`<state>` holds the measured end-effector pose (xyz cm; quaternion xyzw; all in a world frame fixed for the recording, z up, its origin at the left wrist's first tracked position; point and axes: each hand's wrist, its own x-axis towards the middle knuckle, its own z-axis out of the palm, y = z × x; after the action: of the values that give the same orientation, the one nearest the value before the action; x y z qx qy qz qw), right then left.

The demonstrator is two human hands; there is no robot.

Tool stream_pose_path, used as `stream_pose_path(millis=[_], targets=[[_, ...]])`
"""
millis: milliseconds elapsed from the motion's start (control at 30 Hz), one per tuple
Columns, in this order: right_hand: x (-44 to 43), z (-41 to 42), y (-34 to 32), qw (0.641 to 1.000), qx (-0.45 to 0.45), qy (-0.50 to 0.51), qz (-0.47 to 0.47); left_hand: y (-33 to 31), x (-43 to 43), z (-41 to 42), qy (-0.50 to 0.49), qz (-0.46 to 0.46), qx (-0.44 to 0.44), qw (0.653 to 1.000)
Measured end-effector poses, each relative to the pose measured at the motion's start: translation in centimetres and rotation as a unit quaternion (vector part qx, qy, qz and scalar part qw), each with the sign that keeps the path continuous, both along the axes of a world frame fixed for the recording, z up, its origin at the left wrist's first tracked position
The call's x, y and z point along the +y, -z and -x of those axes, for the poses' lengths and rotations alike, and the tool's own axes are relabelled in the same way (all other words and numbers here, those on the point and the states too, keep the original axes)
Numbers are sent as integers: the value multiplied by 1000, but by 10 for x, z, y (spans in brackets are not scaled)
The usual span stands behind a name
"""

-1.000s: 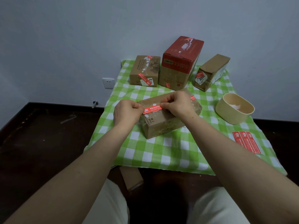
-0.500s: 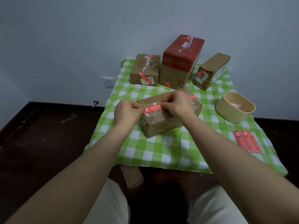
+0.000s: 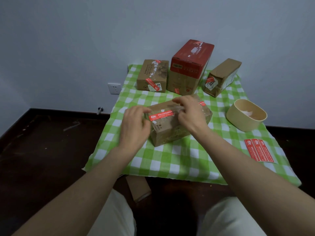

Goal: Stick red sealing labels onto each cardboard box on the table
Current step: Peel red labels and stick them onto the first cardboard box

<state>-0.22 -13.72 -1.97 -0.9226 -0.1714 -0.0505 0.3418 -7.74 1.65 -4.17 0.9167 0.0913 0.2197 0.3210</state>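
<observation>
The left hand (image 3: 134, 126) had been pinching the end of the red label (image 3: 161, 114) a moment before, but it let go and slid a little away to the left, so its fingers were loose and a bit blurry. The right hand (image 3: 190, 114) let go of the other end too and lifted up over the top of the brown box (image 3: 170, 132), with its fingers spread out. The label, which both hands had held tight, then lay flat on the box's front top edge, stuck down with no fingers on it.
</observation>
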Motion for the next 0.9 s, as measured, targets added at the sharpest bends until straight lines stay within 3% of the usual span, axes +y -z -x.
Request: stream_pose_path(millis=[100,167,233,433,767,833,900], targets=[[-1,16,4,982,19,-147,118,5,-2,5,150,-172,88,970],[0,21,15,958,16,-183,220,12,-3,4,180,-217,145,948],[1,22,25,947,-6,-183,263,15,-3,2,181,-228,155,944],[-10,13,21,935,-38,-191,297,12,-3,0,168,-239,128,948],[-22,10,18,959,-6,-102,263,13,-5,3,160,-196,124,960],[-24,11,12,962,-5,-63,266,9,-3,1,150,-225,121,955],[-16,19,12,960,-12,-113,256,7,-3,0,145,-256,113,949]])
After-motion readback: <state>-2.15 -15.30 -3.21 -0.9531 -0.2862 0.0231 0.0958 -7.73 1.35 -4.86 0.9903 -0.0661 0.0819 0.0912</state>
